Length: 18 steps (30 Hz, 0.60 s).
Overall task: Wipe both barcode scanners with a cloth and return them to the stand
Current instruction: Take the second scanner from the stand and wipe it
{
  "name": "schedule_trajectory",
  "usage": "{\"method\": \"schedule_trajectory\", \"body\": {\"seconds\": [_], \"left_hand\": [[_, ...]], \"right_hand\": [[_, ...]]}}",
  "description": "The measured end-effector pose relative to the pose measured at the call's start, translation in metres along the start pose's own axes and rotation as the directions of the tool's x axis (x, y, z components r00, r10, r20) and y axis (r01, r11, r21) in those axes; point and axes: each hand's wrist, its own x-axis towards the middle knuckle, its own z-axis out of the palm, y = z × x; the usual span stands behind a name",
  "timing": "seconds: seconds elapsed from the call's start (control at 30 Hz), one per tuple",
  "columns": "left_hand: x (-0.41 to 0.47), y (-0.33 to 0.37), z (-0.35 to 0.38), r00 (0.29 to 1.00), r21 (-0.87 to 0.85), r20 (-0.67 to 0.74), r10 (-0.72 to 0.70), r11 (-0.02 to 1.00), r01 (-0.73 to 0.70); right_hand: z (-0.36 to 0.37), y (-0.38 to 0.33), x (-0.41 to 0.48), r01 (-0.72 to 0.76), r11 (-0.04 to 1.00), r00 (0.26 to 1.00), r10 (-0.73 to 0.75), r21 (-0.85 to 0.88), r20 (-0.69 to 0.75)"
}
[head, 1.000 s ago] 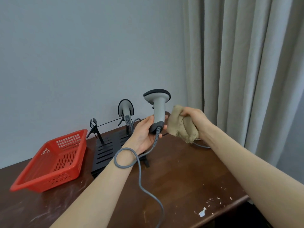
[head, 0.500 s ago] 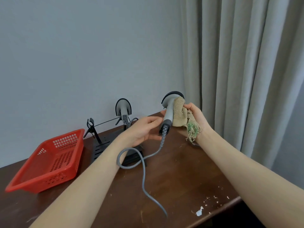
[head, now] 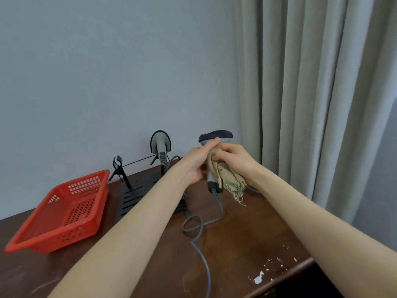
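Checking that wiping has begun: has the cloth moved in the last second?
Yes. The cloth has shifted slightly left, toward the docked scanner on the stand, and now wraps the handle of the held scanner.

red basket [head: 64, 214], tan cloth [head: 223, 175], grey scanner [head: 211, 181], dark brown table [head: 236, 244]

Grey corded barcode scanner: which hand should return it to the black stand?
Left, probably: the left hand grips the grey corded barcode scanner, nearer the black slotted stand; the right hand holds the frayed tan cloth.
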Motion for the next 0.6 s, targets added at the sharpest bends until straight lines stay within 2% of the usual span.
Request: {"method": "schedule_trajectory", "body": {"seconds": [0.1,0.2,0.3,0.43,0.5,0.6], "left_hand": [[0.002,0.0,0.002,0.997,-0.197,0.033,-0.065,0.978,0.07],[0.005,-0.003,-0.001,0.999,-0.31,0.027,-0.047,0.949,0.053],[0.01,-0.014,-0.006,0.999,-0.318,-0.034,0.039,0.947,-0.047],[0.009,-0.026,-0.009,0.989,-0.377,-0.134,0.056,0.92,-0.103],[0.008,-0.031,-0.009,0.992,-0.43,-0.121,0.04,0.899,-0.089],[0.006,-0.037,-0.009,0.996,-0.481,-0.086,0.024,0.874,-0.062]], "right_hand": [[-0.003,-0.004,-0.004,0.016,0.999,0.998,-0.014,-0.048,0.057],[-0.009,-0.006,-0.006,0.015,1.0,0.997,-0.014,-0.004,0.077],[-0.021,-0.002,-0.001,-0.018,0.998,0.995,0.023,0.058,-0.096],[-0.039,0.011,0.008,-0.045,0.998,0.904,0.057,0.04,-0.424],[-0.042,0.014,0.011,-0.021,1.0,0.866,0.02,0.003,-0.5],[-0.042,0.011,0.012,0.041,0.993,0.847,-0.092,-0.108,-0.524]]}}
